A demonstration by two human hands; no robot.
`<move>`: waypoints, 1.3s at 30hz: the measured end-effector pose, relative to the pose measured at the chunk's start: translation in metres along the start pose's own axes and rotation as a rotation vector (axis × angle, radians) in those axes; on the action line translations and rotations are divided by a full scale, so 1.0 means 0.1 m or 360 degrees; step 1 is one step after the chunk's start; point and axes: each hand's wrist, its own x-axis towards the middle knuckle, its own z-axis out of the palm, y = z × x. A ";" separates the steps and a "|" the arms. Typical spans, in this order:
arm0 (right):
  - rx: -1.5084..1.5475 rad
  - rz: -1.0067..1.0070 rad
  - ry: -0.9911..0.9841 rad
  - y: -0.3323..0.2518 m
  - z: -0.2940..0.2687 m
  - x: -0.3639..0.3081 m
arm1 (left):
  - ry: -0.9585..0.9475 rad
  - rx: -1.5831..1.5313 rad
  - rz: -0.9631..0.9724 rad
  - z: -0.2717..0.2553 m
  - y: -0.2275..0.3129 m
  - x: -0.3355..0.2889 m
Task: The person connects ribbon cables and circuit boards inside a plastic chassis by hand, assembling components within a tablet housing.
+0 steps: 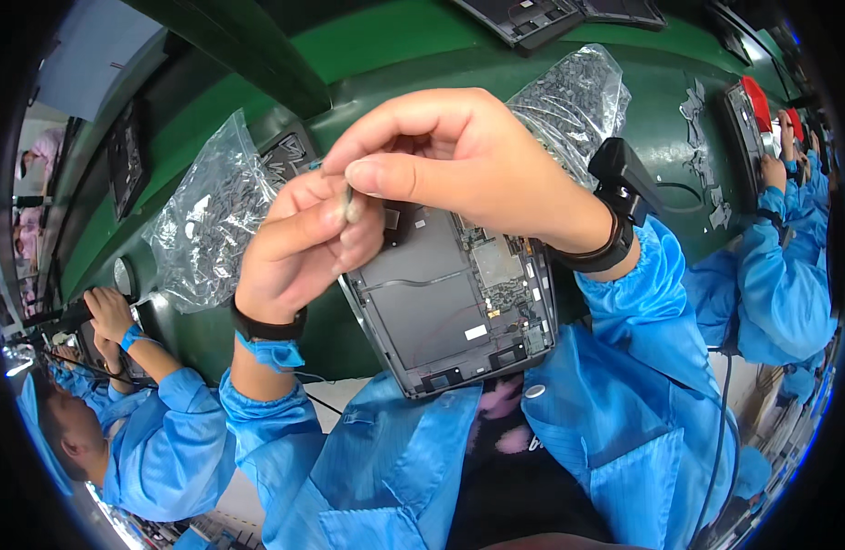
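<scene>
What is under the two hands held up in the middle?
An opened grey flat device with bare circuit parts lies below the left hand and right hand. Its top edge is hidden behind them.

Both hands, left hand (303,243) and right hand (441,156), pinch a small grey part (350,203) above an opened tablet (450,302)

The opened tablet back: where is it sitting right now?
In the head view the opened tablet back lies centre frame at the green bench's near edge, just under the left hand and right hand.
</scene>
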 end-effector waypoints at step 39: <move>-0.2803 -0.0940 -0.0038 0.18 -0.85 -0.06 | 0.0387 0.2919 0.0757 -0.10 -0.07 0.91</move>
